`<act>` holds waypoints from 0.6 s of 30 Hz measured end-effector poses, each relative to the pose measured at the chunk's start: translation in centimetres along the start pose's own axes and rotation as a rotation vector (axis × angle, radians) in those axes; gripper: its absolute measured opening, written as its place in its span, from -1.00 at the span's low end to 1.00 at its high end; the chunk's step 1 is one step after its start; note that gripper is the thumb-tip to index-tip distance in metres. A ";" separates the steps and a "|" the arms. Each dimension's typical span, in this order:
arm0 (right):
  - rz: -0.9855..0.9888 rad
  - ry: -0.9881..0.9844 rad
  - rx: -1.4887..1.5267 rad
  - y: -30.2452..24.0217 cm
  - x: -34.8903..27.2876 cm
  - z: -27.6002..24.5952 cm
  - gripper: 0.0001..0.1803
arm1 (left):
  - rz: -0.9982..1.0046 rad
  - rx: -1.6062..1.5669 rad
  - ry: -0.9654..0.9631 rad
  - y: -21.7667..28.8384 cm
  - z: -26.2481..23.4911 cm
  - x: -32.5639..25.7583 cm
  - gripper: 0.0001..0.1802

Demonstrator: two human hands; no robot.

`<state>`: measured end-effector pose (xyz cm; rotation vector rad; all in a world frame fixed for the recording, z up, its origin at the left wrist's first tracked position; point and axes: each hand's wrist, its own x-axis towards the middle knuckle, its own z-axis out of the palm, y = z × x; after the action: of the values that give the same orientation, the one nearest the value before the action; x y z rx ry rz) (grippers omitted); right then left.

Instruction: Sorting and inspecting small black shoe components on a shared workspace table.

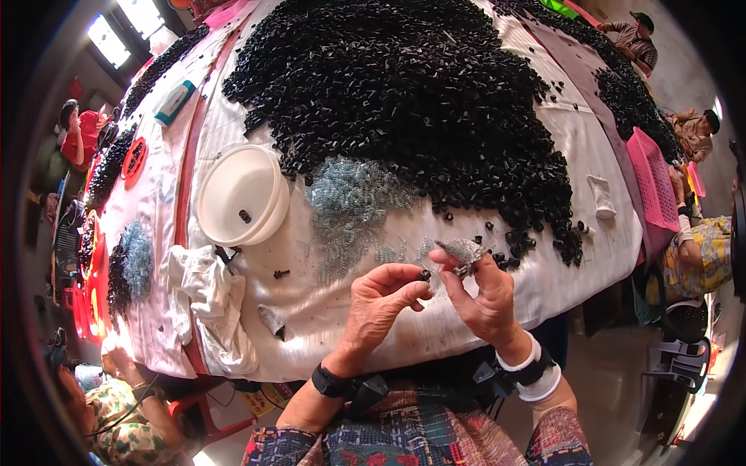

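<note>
My left hand (382, 304) pinches a small black plastic part (423, 275) between thumb and forefinger. Close beside it on the right, my right hand (486, 299) has its fingers curled toward the thumb; a grey fabric finger cover (463, 252) is on one finger. Whatever that hand may hold is too small to make out. Just beyond my hands lies a heap of small clear-blue metal springs (357, 194), some strewn toward me. Behind it spreads a large pile of black plastic parts (388, 93). Several loose black parts lie near my right fingertips.
A white plastic bowl (217, 175) with a black part inside stands left, near a crumpled white cloth (214, 303). Another grey finger cover (271, 320) lies nearer me. A pink basket (651, 179) stands at the right edge. Other people sit around the table.
</note>
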<state>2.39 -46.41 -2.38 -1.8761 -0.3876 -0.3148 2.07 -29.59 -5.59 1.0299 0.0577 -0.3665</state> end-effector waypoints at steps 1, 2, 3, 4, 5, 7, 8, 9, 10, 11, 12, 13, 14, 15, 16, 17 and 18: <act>-0.071 0.012 -0.014 0.1 0.0 -0.1 -0.63 | -0.002 -0.003 -0.008 0.1 0.2 0.1 -0.77; -0.122 -0.016 -0.058 0.3 0.0 -0.2 -0.60 | 0.003 -0.004 -0.001 0.2 0.4 0.1 -0.77; -0.173 -0.045 -0.104 0.5 -0.1 -0.1 -0.56 | 0.007 -0.006 0.005 0.2 0.5 0.1 -0.76; -0.105 -0.109 -0.046 0.4 -0.6 -0.1 -0.53 | 0.005 -0.015 -0.015 0.0 0.3 0.0 -0.76; -0.134 -0.152 -0.030 0.5 -0.7 0.2 -0.54 | -0.004 -0.015 0.000 -0.3 -0.4 -0.2 -0.77; -0.159 -0.163 -0.009 0.4 -1.0 0.7 -0.53 | -0.015 -0.017 0.009 -0.3 -0.7 -0.2 -0.77; -0.129 -0.150 -0.013 0.3 -1.0 0.6 -0.54 | -0.031 0.007 0.017 -0.1 -0.6 -0.2 -0.77; -0.128 -0.150 -0.015 0.3 -1.0 0.4 -0.54 | -0.047 0.033 0.028 0.1 -0.5 -0.3 -0.77; -0.067 -0.055 0.034 0.3 -1.0 0.4 -0.56 | -0.042 -0.004 0.019 -0.1 -0.4 0.0 -0.77; -0.006 0.038 0.083 0.4 -1.1 0.3 -0.58 | -0.041 0.000 0.028 -0.2 -0.2 0.2 -0.77; -0.010 0.071 0.078 0.8 -1.3 0.1 -0.61 | -0.030 -0.018 0.009 -0.2 0.0 0.2 -0.77; -0.009 0.072 0.063 1.1 -1.4 0.0 -0.61 | -0.019 -0.036 -0.010 -0.2 0.0 0.2 -0.76; -0.038 0.053 0.037 1.0 -1.2 0.0 -0.61 | -0.021 -0.040 -0.009 -0.2 0.0 0.2 -0.76; -0.065 0.037 0.005 0.9 -1.0 -0.1 -0.61 | -0.023 -0.040 -0.008 -0.2 -0.1 0.2 -0.76; -0.065 0.036 0.002 0.8 -0.9 -0.2 -0.61 | -0.019 -0.029 -0.006 -0.3 0.0 0.2 -0.76; -0.114 -0.031 -0.058 0.8 -0.8 -0.2 -0.60 | -0.016 -0.020 -0.006 -0.3 0.1 0.3 -0.76; -0.162 -0.098 -0.120 0.7 -0.8 -0.3 -0.60 | -0.017 -0.024 -0.011 -0.4 0.1 0.2 -0.76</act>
<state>1.98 -47.03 -3.21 -1.9866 -0.6009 -0.3624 2.16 -29.90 -5.92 1.0038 0.0609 -0.3866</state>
